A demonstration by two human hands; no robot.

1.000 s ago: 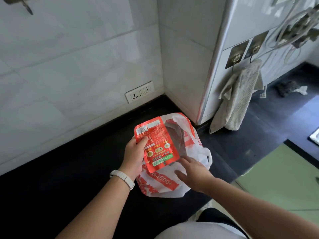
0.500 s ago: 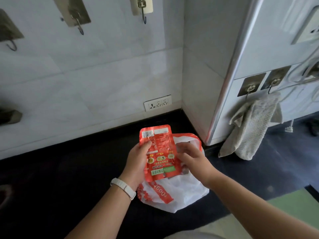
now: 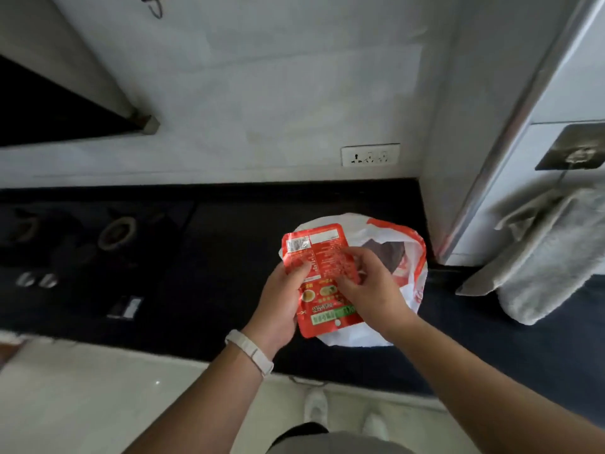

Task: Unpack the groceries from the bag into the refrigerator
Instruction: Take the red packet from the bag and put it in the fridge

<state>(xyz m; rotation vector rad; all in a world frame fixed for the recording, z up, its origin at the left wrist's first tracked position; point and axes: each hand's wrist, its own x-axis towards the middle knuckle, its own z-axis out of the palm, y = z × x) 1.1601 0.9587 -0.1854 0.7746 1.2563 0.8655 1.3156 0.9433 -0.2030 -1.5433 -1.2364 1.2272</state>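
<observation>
- Your left hand [image 3: 280, 306] grips the red packet [image 3: 324, 253] along its left edge, thumb on the printed face.
- Your right hand [image 3: 371, 291] pinches its right side.
- The packet is in front of the white-and-orange bag [image 3: 415, 273], which lies on the dark surface [image 3: 212, 257].

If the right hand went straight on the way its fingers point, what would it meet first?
The packet: the right hand points up and left in the view and its fingers pinch it. Beyond that, probably the left hand holding the packet's other edge, though depth is unclear.
</observation>
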